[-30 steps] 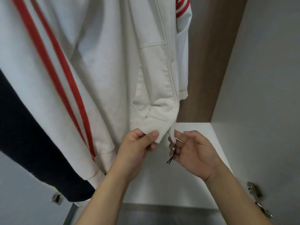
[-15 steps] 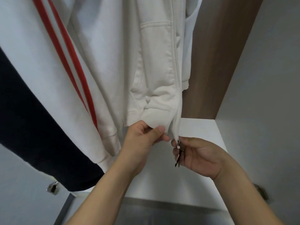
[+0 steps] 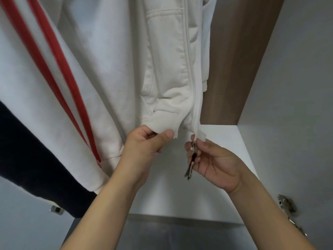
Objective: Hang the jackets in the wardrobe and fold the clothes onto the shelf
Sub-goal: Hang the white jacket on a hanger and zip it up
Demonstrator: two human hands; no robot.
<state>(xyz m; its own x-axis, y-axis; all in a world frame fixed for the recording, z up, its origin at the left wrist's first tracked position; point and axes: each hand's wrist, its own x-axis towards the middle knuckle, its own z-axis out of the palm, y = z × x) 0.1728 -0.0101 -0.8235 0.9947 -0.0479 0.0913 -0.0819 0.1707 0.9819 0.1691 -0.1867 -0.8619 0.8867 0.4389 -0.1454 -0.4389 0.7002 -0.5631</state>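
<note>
A cream zip-up jacket [image 3: 167, 69] with red sleeve stripes [image 3: 54, 73] hangs inside the wardrobe and fills the upper left of the head view. My left hand [image 3: 146, 143] pinches the bottom hem of its left front panel. My right hand [image 3: 214, 159] pinches the zipper slider [image 3: 193, 147] at the bottom of the right front edge, and a dark pull tab [image 3: 189, 170] dangles below the fingers. The two front panels sit close together at the hem.
A dark navy garment [image 3: 32, 156] hangs at the left, beside the cream jacket. The white wardrobe floor [image 3: 180, 192] lies below my hands. A brown back panel [image 3: 234, 60] and a white side wall [image 3: 292, 87] close off the right, with metal door hinges [image 3: 286, 204].
The view has tipped slightly. My right hand has dropped a little and now holds the slider at the zipper's bottom end. My left hand keeps its hold on the hem.
</note>
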